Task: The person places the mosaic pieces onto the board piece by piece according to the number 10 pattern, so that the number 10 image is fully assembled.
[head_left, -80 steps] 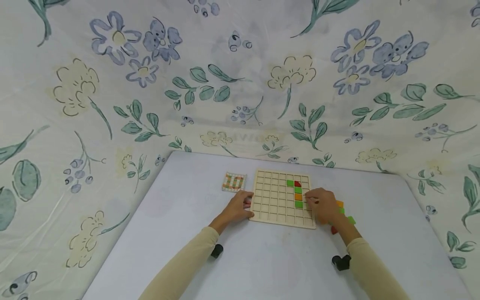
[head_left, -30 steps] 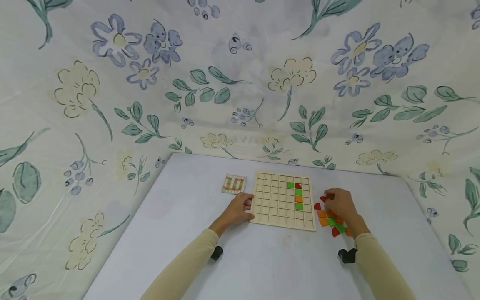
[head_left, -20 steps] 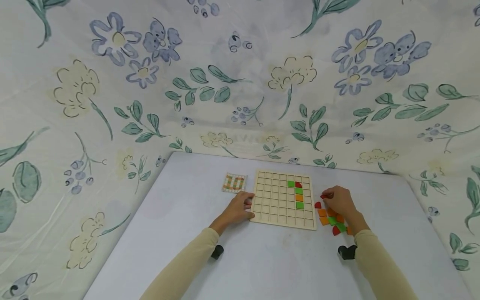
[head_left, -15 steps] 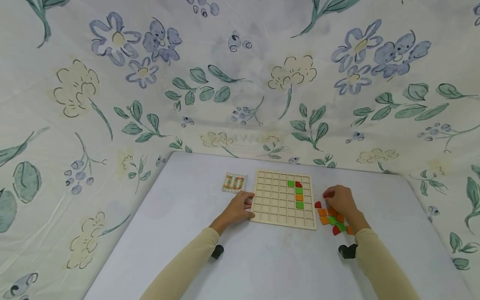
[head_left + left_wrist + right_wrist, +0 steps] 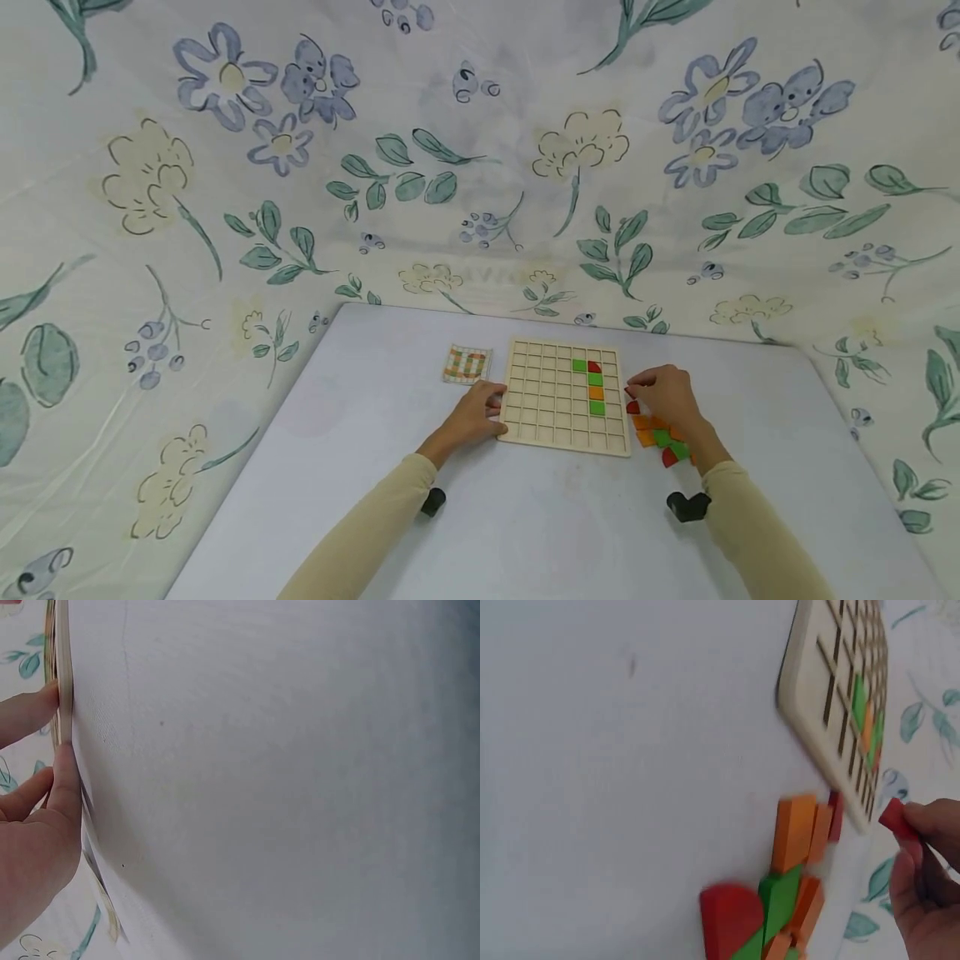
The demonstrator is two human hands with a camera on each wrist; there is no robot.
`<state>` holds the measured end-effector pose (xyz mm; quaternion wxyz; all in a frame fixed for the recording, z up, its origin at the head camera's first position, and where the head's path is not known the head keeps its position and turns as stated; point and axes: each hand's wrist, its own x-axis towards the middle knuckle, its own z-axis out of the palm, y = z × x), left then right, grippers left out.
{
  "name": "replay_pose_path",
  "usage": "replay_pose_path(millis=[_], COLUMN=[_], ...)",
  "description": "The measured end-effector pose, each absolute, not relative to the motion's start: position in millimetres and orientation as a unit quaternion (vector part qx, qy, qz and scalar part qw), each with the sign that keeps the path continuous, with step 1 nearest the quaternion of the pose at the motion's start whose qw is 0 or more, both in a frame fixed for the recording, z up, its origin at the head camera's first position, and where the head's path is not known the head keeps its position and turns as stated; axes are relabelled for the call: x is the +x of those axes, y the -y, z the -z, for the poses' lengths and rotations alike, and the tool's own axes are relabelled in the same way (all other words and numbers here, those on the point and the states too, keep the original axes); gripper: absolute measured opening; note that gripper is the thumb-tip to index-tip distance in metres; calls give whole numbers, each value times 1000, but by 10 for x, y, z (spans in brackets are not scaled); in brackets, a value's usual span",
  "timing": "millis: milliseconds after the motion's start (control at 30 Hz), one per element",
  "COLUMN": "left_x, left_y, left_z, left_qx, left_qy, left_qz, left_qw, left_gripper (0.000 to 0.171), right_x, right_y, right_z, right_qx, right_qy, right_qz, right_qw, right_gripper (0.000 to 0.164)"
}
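Observation:
My left hand (image 5: 471, 413) holds the left edge of a light wooden grid board (image 5: 542, 398). In the left wrist view, the thumb and a finger (image 5: 30, 714) lie against the board's edge. Between the right thumb and fingers is a small red tile (image 5: 895, 816), pinched just off the board's right side; my right hand (image 5: 667, 393) hangs above the table there. Green, orange and red tiles (image 5: 596, 379) occupy a few cells near the board's upper right. Loose orange tiles (image 5: 793, 831), green tiles (image 5: 780, 898) and red rounded tiles (image 5: 731, 919) lie below the right hand.
A small checkered pattern card (image 5: 467, 364) lies behind the left hand, beside the board. All of this stands on a white table (image 5: 525, 525), with a floral curtain (image 5: 480, 192) around it. Dark wrist cameras (image 5: 688, 505) sit under the forearms.
From the board, my right hand went right to the loose tiles and picked up a red one. Now it has come back left toward the board with it. The left hand stays in place.

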<state>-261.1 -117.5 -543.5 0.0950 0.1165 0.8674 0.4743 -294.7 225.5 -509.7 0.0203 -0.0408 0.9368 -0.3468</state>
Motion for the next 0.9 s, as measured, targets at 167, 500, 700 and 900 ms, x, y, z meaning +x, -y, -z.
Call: replay_pose_path(millis=[167, 500, 700, 900], left_x=[-2611, -2601, -2610, -2594], left_y=[1178, 1163, 1157, 1161], left_z=[5445, 5427, 5406, 5402], left_qx=[120, 114, 114, 115], left_qy=[-870, -875, -878, -876], left_qz=[-468, -461, -456, -459], left_qw=[101, 99, 95, 96], left_gripper=[68, 66, 66, 66], right_x=[-2871, -2764, -2783, -2814], right_y=[-2103, -1958, -1899, -1830], right_z=[5159, 5312, 5207, 5233], right_qx=[-62, -108, -248, -317], right_qy=[-925, -920, -912, -905], right_qz=[372, 372, 321, 267], right_qw=[38, 53, 65, 98], right_gripper=[14, 10, 26, 35])
